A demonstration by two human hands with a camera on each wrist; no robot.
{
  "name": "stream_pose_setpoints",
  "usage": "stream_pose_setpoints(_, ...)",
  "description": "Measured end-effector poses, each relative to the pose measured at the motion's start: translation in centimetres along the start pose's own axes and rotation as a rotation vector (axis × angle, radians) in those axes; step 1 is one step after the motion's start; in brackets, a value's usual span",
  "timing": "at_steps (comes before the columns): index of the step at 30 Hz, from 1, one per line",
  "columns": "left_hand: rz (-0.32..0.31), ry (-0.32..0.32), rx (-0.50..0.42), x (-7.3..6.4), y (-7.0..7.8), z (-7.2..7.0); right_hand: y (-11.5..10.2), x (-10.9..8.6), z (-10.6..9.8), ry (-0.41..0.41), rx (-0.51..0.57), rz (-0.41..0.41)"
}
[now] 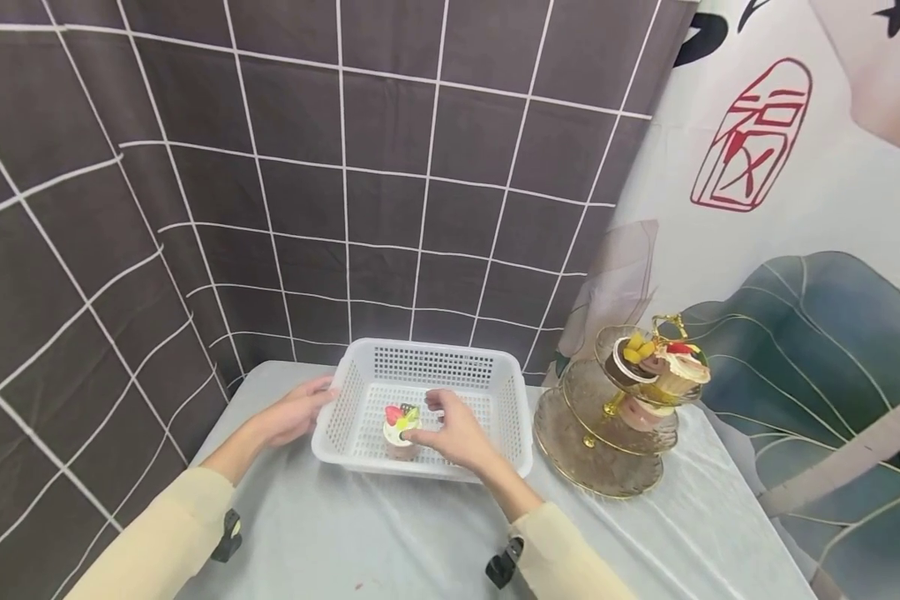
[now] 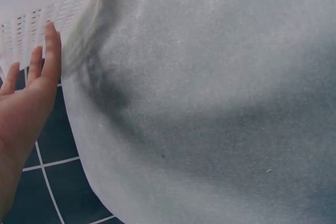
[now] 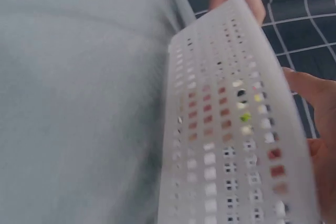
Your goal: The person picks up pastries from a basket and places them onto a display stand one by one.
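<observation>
A white perforated plastic basket (image 1: pixel 435 350) sits on the cloth-covered table. Inside it, toward the front left, stands a toy-like cupcake (image 1: pixel 401 450) with white topping, a pink-red fruit piece and a green-yellow garnish. My left hand (image 1: pixel 296 412) rests its extended fingers against the basket's left rim; the left wrist view shows this hand (image 2: pixel 26 103) with fingers straight. Over the basket, my right hand (image 1: pixel 461 433) has thumb and fingers parted, the thumb close to the cupcake's right side. Through the basket wall (image 3: pixel 210 161) in the right wrist view, the cupcake's colours show only in patches.
Right of the basket stands a gold-rimmed tiered stand (image 1: pixel 596 471). Its top tier holds a chocolate cupcake (image 1: pixel 622 367) with yellow pieces and a cream one (image 1: pixel 678 375) with red fruit; another pinkish one (image 1: pixel 637 414) sits below. A dark grid-patterned curtain (image 1: pixel 390 200) hangs behind.
</observation>
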State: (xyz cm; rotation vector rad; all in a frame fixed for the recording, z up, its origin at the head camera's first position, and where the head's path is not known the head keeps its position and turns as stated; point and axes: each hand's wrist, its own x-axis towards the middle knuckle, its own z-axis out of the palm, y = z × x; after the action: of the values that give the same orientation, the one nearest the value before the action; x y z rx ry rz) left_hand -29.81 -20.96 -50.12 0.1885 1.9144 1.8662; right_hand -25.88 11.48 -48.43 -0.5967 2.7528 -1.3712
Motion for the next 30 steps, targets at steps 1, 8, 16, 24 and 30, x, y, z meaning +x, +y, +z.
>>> stream_pose_setpoints(1,0.003,-0.006,0.005,-0.1,0.0,0.0,0.1,0.5,0.5,-0.014,-0.024,0.015)
stream_pose_setpoints(8,-0.015,0.031,0.03,-0.3,0.1,-0.1,0.4,2.2,2.6,-0.104,-0.122,0.072)
stream_pose_setpoints(16,-0.014,0.034,0.026,-0.2,-0.3,0.1,0.8,2.4,3.1,-0.158,-0.133,0.098)
stream_pose_setpoints(24,-0.007,0.032,0.028,-0.4,-0.8,0.4,1.1,2.0,3.5,-0.191,-0.194,0.084)
stream_pose_setpoints(30,0.0,0.047,0.047,-0.3,-0.5,0.5,1.1,2.1,3.0,-0.184,-0.184,0.083)
